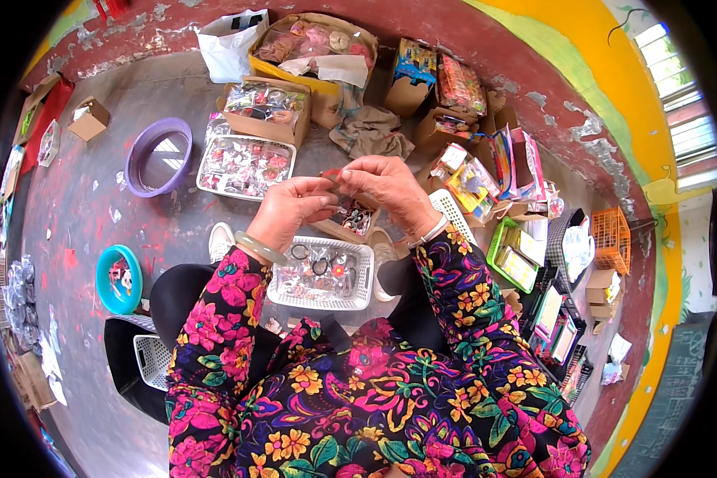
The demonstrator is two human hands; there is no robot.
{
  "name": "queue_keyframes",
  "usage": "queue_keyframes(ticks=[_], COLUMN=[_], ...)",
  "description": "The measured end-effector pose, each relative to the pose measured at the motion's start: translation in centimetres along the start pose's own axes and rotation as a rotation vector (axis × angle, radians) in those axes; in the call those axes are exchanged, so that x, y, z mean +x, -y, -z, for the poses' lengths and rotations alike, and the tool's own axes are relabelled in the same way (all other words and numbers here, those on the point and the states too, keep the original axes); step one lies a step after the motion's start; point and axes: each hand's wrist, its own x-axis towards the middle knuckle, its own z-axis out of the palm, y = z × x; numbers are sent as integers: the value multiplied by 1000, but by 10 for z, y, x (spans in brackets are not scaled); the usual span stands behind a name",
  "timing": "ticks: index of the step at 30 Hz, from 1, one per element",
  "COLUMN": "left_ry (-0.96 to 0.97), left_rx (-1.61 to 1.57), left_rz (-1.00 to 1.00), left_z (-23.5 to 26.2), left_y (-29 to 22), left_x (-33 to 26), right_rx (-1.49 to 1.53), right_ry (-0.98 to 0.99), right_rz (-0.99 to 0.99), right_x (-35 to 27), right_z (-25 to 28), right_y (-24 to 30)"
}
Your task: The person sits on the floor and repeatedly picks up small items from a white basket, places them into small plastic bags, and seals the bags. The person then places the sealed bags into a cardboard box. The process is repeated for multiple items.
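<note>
In front of me both hands meet, fingertips pinched round a small red item (pixel 331 174) whose kind I cannot make out. My left hand (pixel 288 210), with a pale bangle at the wrist, closes on its left side. My right hand (pixel 393 193) grips it from the right, thumb and fingers pressed together. Partly hidden beneath the hands is a cardboard box (pixel 344 232) of small assorted pieces. Nearer to me, between my legs, stands a white plastic basket (pixel 274 296) with black rings and small clear-wrapped pieces in it.
A white basket of wrapped items (pixel 243 163) and a purple basin (pixel 127 171) stand to the left, a teal basin (pixel 101 279) nearer. Cartons, including a yellow-edged box (pixel 259 70), line the far wall. At right are a green basket (pixel 498 231) and an orange crate (pixel 611 239).
</note>
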Motion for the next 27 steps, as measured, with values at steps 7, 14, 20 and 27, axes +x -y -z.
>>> queue_keyframes(ticks=[7,14,20,27], left_ry=[25,20,5,-44], left_rx=[21,73,81,134], left_rz=[46,-167,-204,-209], left_z=[6,-2,4,4], left_y=[2,-2,0,-1], left_x=[3,2,4,3], right_rx=[-44,-111,-47,-460], right_ry=[9,96,55,62], right_rz=[-5,92,148,642], right_x=[-1,-4,-3,3], right_z=[-3,-6,-6,-7], right_y=[5,7,5,-1])
